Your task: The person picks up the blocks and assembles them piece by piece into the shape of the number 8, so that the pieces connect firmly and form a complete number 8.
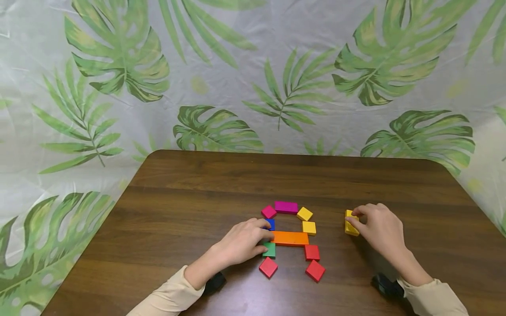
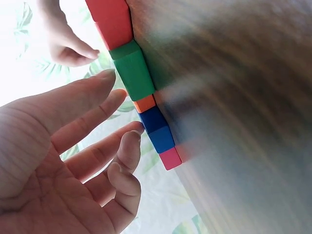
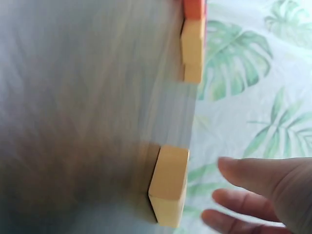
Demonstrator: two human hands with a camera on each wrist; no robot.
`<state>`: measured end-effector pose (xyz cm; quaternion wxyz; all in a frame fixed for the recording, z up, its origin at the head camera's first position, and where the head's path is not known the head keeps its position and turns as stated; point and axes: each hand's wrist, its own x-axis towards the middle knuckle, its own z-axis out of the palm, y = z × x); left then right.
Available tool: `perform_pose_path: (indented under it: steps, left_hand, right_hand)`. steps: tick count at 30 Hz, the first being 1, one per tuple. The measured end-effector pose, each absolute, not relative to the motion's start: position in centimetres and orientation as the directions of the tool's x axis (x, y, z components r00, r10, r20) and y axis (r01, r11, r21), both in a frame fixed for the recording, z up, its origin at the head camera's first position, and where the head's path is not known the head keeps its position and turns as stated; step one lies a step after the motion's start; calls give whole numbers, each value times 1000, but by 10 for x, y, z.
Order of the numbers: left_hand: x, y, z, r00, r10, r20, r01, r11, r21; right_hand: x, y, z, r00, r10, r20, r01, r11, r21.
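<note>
My left hand is at the left side of a figure of flat coloured blocks, its thumb and fingers reaching over the green block, the blue block and the left end of the long orange block. In the left wrist view the thumb is beside the green block and a fingertip is close to the blue block; contact is hard to tell. Away to the right, my right hand hovers over a yellow block. The right wrist view shows a gap between its fingers and that yellow block.
Above the orange block are a magenta block, a pink block and two yellow squares. Red squares stand below on both sides. All lie on a brown wooden table, with a leaf-patterned cloth behind it.
</note>
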<state>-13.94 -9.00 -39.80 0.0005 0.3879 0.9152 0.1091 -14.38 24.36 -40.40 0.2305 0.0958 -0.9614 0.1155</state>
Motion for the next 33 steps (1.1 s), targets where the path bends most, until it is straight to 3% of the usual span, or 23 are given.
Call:
perform_pose_path:
  steps: [8, 16, 23, 33]
  left_hand:
    - [-139, -87, -398, -697, 712, 77, 711, 674, 202]
    - [-139, -88, -397, -693, 716, 84, 716, 670, 198]
    - [-139, -89, -398, -692, 716, 92, 717, 667, 204]
    - [-139, -90, -398, -693, 714, 95, 715, 666, 213]
  right_hand:
    - [-152, 249, -400, -955, -127, 269, -165, 978, -124]
    - [-148, 252, -396, -981, -122, 150, -144, 979, -145]
    - [-140, 257, -401, -966, -142, 216, -179, 970, -163]
    - [-124, 256, -405, -917, -261, 302, -303, 948, -98]
